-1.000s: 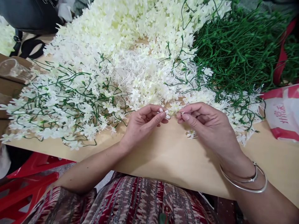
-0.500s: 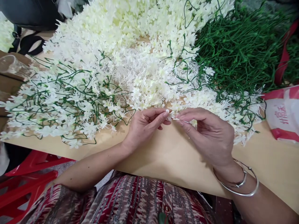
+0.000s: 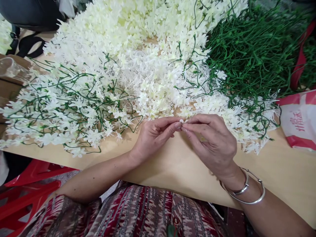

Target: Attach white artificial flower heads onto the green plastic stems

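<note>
Close to the table's front edge, my left hand [image 3: 154, 136] pinches a small white artificial flower [image 3: 181, 121], most of it hidden by fingers. Thumb and fingertips of my right hand [image 3: 212, 141] are closed at the same flower, meeting my left fingertips; whether a separate piece is in them is hidden. Just beyond both hands lie loose white flower heads [image 3: 158, 102] and thin white stamen pieces [image 3: 138, 70]. To the left, white flowers on green plastic stems [image 3: 74, 98] form a heap.
A big pile of cream-white blossoms [image 3: 128, 23] covers the back of the table [image 3: 163, 168]. Green stems [image 3: 251, 49] are heaped at back right, beside a red-and-white packet [image 3: 298, 118]. A clear cup [image 3: 14, 69] lies at left, near a black bag [image 3: 32, 13]. Red stools [image 3: 32, 194] stand below.
My right hand has moved left and closed in on my left fingertips. The flower, more visible before, is now mostly covered by fingers.
</note>
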Motion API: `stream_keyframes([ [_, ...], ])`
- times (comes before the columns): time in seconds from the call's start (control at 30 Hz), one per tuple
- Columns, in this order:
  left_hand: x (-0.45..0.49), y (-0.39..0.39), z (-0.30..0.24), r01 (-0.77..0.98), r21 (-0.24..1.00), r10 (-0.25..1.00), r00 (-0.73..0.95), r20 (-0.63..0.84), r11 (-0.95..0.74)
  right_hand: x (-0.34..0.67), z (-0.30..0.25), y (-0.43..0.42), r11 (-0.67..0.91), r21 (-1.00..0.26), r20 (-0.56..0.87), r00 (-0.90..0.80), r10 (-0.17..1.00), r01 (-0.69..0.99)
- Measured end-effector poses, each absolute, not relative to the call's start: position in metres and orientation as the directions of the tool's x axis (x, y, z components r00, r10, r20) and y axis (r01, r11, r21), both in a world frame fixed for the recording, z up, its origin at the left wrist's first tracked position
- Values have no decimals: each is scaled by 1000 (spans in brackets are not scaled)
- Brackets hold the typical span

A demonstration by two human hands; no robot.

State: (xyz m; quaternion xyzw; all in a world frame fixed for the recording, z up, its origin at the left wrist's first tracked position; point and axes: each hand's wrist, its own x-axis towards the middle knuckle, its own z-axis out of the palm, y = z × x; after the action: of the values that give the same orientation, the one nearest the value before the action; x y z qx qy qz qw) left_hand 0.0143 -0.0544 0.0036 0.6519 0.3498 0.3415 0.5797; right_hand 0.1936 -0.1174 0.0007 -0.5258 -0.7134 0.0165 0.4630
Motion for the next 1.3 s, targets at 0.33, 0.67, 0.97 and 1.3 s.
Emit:
stream_keyframes([
  [0.33, 12, -55, 0, 230, 752, 721, 546, 427, -618, 190, -2, -115, 253, -900, 349, 239, 906, 355],
  [0.67, 6, -56, -4, 271, 501, 544, 637, 547, -822, 196, 1, -113, 104, -981, 134, 188, 973, 166],
  [0.97, 10, -54, 0, 107, 812, 691, 595, 410, -573, 202, -1, -109, 134, -981, 169, 272, 947, 144],
  [1.3, -5, -33, 26, 264, 845, 855, 379, 353, -465, 217, 8, -104, 173, -932, 297, 400, 867, 318],
])
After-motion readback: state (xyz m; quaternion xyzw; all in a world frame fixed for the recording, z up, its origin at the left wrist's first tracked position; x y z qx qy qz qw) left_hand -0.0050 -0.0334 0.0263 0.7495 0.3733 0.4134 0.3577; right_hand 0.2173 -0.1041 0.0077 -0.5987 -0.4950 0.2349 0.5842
